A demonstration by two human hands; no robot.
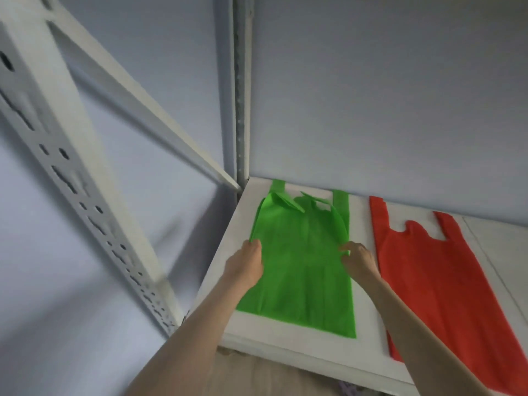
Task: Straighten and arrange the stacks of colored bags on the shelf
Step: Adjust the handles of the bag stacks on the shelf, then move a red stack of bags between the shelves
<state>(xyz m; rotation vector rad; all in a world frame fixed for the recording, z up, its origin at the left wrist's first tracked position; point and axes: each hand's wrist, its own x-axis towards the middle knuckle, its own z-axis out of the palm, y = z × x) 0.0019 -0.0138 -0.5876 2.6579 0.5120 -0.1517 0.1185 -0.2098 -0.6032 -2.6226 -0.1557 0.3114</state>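
A stack of green bags (303, 264) lies flat on the white shelf (285, 335), handles toward the back wall; the top bag's handles are folded over and rumpled. My left hand (245, 264) grips the stack's left edge. My right hand (358, 260) pinches the right edge at about the same height. To the right lies a stack of red bags (434, 281), flat, with its handles also pointing to the wall.
A white perforated upright (71, 178) and a diagonal brace (137, 101) stand left of the shelf. A grey post (241, 110) marks the back left corner. The pale wall (385, 95) closes the back. A seam (491, 261) runs across the shelf right of the red bags.
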